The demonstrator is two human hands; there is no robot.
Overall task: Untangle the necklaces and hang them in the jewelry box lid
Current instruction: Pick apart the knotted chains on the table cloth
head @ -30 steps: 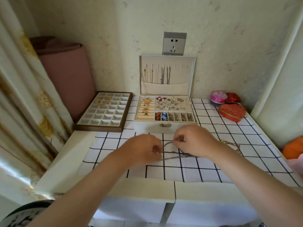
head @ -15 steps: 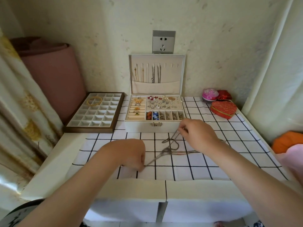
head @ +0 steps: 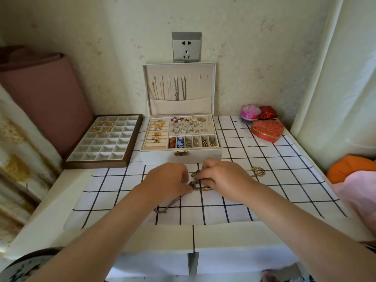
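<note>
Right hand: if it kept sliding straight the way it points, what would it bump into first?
Probably the box front, near its latch. The right hand, pinching the necklaces, points forward-left at it. The left hand sits close beside that line.

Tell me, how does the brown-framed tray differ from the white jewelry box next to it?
The jewelry box has an upright lid hung with chains; the tray has none. The jewelry box is crowded with small pieces; the tray holds only gold hoops. Both have pale compartments.
</note>
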